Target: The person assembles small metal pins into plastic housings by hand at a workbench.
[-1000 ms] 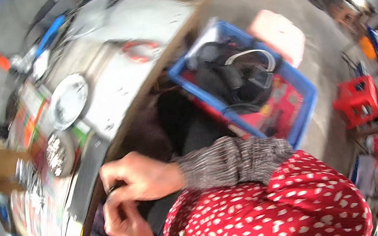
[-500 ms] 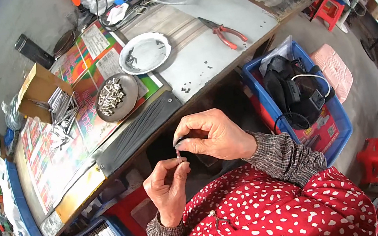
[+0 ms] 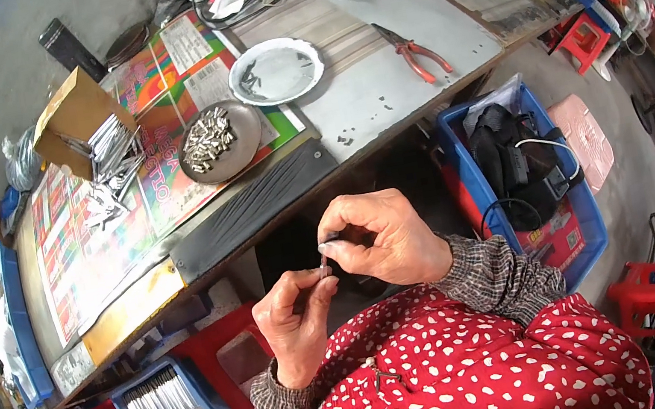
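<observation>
My left hand (image 3: 295,318) is closed in a pinch on a small, slim metallic piece (image 3: 325,266), held upright in front of the apron. Just above it, my right hand (image 3: 389,237) pinches a tiny dark strip at the top of that piece; the fingers hide most of it. Beyond the hands, a brown round plate (image 3: 249,139) on the table holds many short metal tubes (image 3: 207,140). Next to it is a white scalloped dish (image 3: 314,77) with thin dark strips (image 3: 249,80) in it. Slim silver sticks (image 3: 111,154) spill from a tilted cardboard box (image 3: 74,115).
Red-handled pliers (image 3: 417,55) lie on the worn table near dark crumbs. To the right, a blue crate (image 3: 592,234) holds black gear and a cable. A blue bin (image 3: 131,402) of silver sticks sits lower left. Red stools (image 3: 645,292) stand around.
The view has shifted, so the table items appear farther right. Both hands keep their pinches close together; the fingertips of the right hand sit slightly lower over the piece.
</observation>
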`<state>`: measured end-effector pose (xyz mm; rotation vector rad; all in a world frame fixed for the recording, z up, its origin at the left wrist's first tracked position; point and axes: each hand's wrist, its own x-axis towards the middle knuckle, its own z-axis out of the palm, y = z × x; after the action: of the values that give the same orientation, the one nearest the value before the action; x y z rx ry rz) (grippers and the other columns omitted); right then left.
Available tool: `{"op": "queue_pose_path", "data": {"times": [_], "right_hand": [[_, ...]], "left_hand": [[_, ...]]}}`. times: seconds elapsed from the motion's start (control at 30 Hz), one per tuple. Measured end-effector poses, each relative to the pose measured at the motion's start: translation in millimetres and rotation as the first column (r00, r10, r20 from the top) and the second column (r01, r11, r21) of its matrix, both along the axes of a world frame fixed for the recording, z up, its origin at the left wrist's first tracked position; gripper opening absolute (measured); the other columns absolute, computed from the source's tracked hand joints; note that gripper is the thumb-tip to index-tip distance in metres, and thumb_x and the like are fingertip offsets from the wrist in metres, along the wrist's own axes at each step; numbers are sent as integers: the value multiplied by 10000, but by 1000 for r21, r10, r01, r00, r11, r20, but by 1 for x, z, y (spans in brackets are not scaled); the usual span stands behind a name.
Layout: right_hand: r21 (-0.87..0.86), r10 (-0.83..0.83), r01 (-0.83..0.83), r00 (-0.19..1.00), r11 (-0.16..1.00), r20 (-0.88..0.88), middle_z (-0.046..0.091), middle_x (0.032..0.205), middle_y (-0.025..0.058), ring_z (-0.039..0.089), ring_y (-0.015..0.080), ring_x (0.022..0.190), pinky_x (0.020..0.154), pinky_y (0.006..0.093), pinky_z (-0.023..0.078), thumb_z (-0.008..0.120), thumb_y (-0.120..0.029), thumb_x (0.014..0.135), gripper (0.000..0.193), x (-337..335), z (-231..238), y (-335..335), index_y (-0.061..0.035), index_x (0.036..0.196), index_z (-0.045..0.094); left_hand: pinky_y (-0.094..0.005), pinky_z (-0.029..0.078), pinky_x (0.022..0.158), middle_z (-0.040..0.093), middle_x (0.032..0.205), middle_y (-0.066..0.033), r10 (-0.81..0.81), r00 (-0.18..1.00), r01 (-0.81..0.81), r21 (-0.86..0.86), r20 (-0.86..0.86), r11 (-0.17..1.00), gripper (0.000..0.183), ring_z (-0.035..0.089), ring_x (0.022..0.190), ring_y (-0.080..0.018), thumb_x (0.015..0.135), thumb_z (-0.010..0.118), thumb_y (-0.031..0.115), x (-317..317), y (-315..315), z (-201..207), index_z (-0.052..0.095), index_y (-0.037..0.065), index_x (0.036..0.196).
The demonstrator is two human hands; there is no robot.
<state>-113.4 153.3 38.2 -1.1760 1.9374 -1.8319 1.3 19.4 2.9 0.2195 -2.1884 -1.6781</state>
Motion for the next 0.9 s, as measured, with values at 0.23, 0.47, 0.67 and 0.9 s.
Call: {"op": "queue_pose_path", "data": {"times": [0.23, 0.47, 0.67, 0.9], "right_hand": [[81, -88, 71, 971, 994, 222, 558, 679, -26, 479, 5, 579, 495, 175, 388, 625, -11, 800, 29, -3, 0, 1, -10, 821, 605], [-26, -75, 89, 939, 996, 335, 511, 639, -25, 439, 21, 502, 448, 165, 343, 581, 5, 835, 19, -4, -9, 1, -7, 841, 567], [-22, -23, 31, 950, 999, 311, 511, 671, -16, 443, 27, 506, 440, 168, 347, 586, -18, 852, 34, -7, -17, -8, 4, 854, 560], [32, -19, 11, 960, 999, 279, 509, 674, -20, 440, 21, 508, 438, 164, 347, 597, -39, 854, 54, -4, -17, -15, 4, 860, 564]], "left_hand": [[-272, 468, 529, 635, 728, -117, 98, 992, -114, -233, -81, 966, 121, 618, 599, -219, 740, 707, 2, 14, -10, -1, 638, 4, 839], [-314, 474, 550, 613, 760, -121, 411, 910, -385, -492, -61, 780, 120, 610, 642, -258, 761, 673, 1, 74, -57, -11, 641, 19, 875], [-343, 477, 593, 614, 810, -116, 767, 640, -568, -695, -37, 441, 127, 613, 687, -278, 792, 640, 20, 156, -119, -37, 641, 58, 913], [-385, 463, 567, 593, 814, -116, 883, 454, -358, -932, -121, 57, 73, 595, 680, -310, 854, 576, 113, 223, -179, -68, 629, 86, 897]]}}
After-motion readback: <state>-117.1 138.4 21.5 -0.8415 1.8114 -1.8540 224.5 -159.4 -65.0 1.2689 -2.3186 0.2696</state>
